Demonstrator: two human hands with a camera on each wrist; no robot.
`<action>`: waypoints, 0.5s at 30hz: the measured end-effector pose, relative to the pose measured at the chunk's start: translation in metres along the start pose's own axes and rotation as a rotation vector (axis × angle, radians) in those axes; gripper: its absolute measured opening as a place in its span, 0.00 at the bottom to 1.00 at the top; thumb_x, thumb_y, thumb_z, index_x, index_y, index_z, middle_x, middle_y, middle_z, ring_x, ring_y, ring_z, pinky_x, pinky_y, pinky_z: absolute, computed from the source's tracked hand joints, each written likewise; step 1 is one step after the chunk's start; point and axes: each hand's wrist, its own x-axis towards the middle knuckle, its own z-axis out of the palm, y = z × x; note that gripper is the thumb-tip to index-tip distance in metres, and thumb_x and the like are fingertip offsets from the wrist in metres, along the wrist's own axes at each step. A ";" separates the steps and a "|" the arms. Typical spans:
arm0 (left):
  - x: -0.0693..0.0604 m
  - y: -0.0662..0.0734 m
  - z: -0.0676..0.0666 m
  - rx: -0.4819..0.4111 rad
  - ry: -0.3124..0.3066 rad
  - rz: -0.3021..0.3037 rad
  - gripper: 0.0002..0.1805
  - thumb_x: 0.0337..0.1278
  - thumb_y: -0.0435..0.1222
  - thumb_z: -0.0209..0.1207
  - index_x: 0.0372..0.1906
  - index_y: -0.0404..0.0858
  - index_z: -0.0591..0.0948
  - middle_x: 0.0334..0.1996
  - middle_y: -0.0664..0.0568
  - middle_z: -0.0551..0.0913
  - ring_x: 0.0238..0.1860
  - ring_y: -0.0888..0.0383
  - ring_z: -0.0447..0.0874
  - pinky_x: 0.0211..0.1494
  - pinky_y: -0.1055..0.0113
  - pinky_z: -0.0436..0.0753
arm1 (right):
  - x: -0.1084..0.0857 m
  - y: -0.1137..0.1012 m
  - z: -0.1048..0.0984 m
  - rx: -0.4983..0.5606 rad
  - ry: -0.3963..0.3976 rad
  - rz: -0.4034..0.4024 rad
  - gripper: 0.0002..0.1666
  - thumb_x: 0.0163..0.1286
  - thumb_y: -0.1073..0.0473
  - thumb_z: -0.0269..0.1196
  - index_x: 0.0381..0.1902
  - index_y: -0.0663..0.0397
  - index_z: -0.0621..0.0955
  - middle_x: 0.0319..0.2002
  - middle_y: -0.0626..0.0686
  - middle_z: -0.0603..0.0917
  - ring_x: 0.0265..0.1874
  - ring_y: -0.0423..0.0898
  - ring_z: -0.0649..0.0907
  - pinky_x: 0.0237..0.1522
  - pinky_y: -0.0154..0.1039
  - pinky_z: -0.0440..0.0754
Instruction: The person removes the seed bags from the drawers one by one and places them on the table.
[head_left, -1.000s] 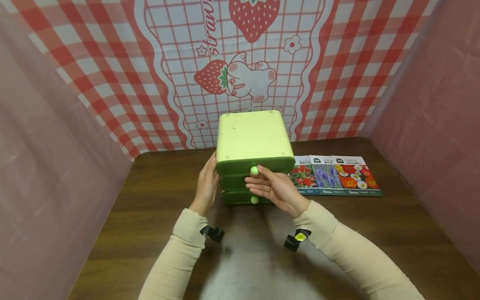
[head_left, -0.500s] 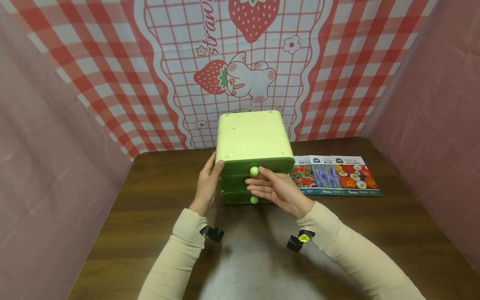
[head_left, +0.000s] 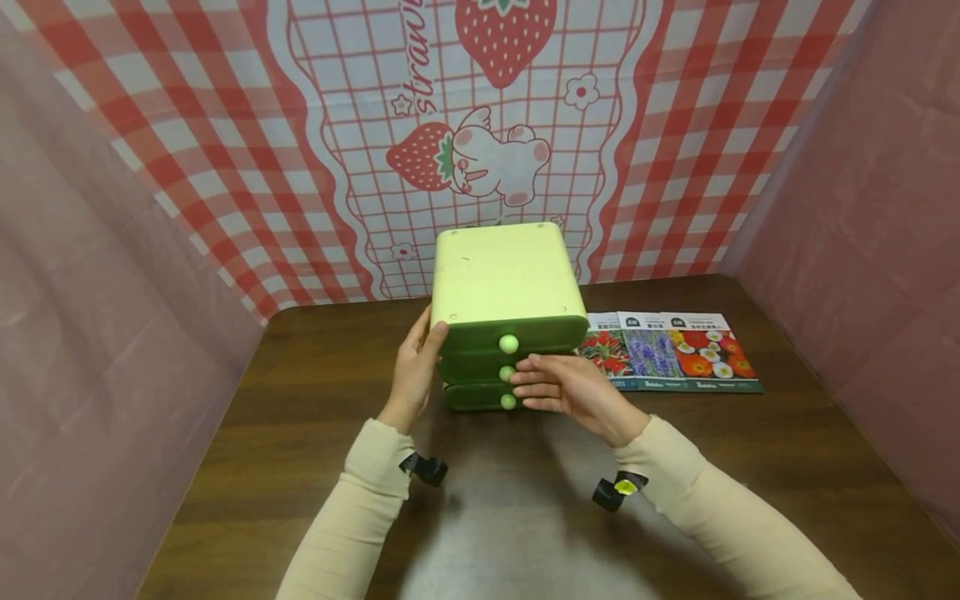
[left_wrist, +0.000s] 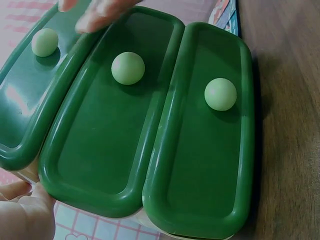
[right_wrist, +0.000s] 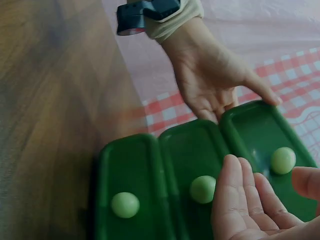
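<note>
A small drawer cabinet (head_left: 510, 275) with a pale yellow-green top and dark green drawer fronts stands on the table. Each front has a round light green knob; the top knob (head_left: 508, 343), middle knob (head_left: 507, 374) and bottom knob (head_left: 508, 402) all show. My left hand (head_left: 411, 367) holds the cabinet's left side, thumb at the front edge of the top drawer (right_wrist: 260, 125) and fingers along the side. My right hand (head_left: 576, 390) is apart from the top knob, fingers extended just right of the middle and bottom knobs, gripping nothing. All three drawers look closed in the left wrist view.
Several overlapping flower-picture packets (head_left: 675, 354) lie on the wooden table (head_left: 300, 400) to the right of the cabinet. Behind it hangs a red-checked strawberry cloth (head_left: 240, 150). Pink curtains (head_left: 840, 208) close in both sides.
My right hand has let go of the top knob and moved down and right, uncovering the middle knob. My left thumb has come onto the front edge; the cabinet stays in place.
</note>
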 end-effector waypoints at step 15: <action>0.001 0.000 0.000 0.009 0.007 0.001 0.36 0.69 0.51 0.53 0.77 0.50 0.58 0.78 0.51 0.54 0.72 0.48 0.62 0.71 0.48 0.67 | 0.025 0.033 -0.009 0.082 -0.024 0.118 0.37 0.75 0.46 0.56 0.63 0.76 0.69 0.42 0.55 0.89 0.39 0.44 0.89 0.47 0.38 0.87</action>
